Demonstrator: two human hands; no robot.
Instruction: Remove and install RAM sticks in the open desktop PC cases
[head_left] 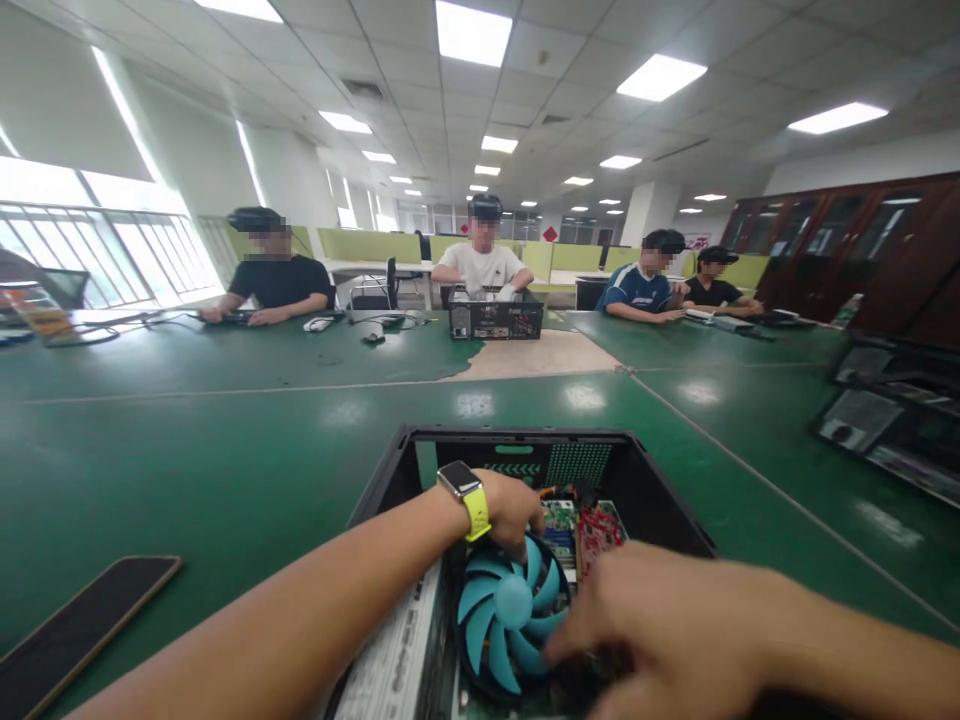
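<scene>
While both hands reach into the open black computer case point(667, 500) on the green desk point(225, 440), the left hand point(514, 508) rests curled fingers on the blue cooler fan point(510, 615); the right hand point(667, 630), loosely curled, touches the fan's near edge, grasping nothing visible; a phone point(82, 625) lies left.

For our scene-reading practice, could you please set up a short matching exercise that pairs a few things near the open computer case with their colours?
Things:
1. cooler fan
2. watch strap
3. expansion card
4. phone

Colours:
A. red
B. black
C. yellow-green
D. blue

The left hand rests at the fan's far edge and the right hand at its near right side, both inside the computer case.

Pairs: 1-D, 2-C, 3-A, 4-B
</scene>
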